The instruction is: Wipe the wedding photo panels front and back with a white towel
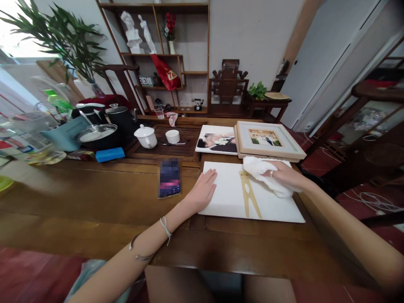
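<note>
A white flat panel (224,202) lies on the wooden table before me, with a tan folding easel stand (249,195) on its face. My left hand (203,191) rests flat on the panel's left edge, fingers stretched out and holding nothing. On the upper right part of the panel, my right hand (282,174) grips a bunched white cloth (257,168) and presses it against the surface. The cloth touches the top of the tan stand and hides the panel's upper right corner.
Behind the panel lie a photo print (217,145) and a framed picture (290,136). A phone (169,179) is left of my left hand. Further back are a white lidded cup (145,136), a small white bowl (172,136), a dark kettle (120,120) and a blue block (110,155).
</note>
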The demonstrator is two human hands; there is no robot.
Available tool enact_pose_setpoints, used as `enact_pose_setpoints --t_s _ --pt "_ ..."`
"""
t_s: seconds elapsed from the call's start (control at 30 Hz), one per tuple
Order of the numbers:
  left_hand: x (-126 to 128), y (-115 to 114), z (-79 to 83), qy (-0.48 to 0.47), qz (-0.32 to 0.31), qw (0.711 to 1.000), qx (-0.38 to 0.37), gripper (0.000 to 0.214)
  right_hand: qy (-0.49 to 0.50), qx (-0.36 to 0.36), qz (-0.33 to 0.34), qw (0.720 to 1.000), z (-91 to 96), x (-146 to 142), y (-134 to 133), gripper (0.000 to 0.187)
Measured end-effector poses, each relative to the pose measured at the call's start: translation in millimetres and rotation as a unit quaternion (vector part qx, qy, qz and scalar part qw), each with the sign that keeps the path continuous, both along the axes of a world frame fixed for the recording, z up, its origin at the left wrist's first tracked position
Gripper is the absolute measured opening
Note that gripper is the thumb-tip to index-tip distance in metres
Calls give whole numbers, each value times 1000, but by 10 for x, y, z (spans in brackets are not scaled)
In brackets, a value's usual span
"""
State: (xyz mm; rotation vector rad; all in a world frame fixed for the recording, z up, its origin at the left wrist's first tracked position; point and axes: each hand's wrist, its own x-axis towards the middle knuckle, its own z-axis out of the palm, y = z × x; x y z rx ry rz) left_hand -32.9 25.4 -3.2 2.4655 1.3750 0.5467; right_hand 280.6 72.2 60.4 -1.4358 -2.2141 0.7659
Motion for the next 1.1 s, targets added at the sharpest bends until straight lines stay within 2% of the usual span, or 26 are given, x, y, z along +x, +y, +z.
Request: enact_pose_setpoints --t_s 0.1,0.2,0.27,0.37,0.43,0.53,0.7,0.8,0.9,1.0,1.1 --pt "4 1 9 -1 1 1000 -5 47 -45 37 16 998 -80 166 -211 46" --pt "9 4 15 -2 -1 1000 -7 46 -89 58 81 991 -112 236 -475 64" --pt "12 5 18 -2 0 1000 -9 46 -106 36 116 987 -93 269 -625 71" --pt "16 2 22 1 2 1000 -13 47 -124 0 131 983 -27 308 -712 76" --pt "15 0 24 6 2 1000 -16 47 -122 -3 135 983 11 314 -656 75" --pt "10 0 23 4 3 1000 -10 47 -114 20 126 985 19 285 -437 69" --pt "3 6 18 1 0 1000 -5 46 -97 98 70 988 -102 207 -48 61" --pt "5 9 15 0 1 1000 -8 46 -84 127 86 985 -180 200 -40 64" --pt "9 9 15 2 2 1000 -11 47 -86 114 116 983 -196 251 -303 74" --pt "13 0 26 1 3 1000 -16 47 -110 61 131 983 -148 349 -753 81" --pt "14 -13 46 -3 3 1000 -18 47 -130 15 141 981 -92 449 -1155 79"
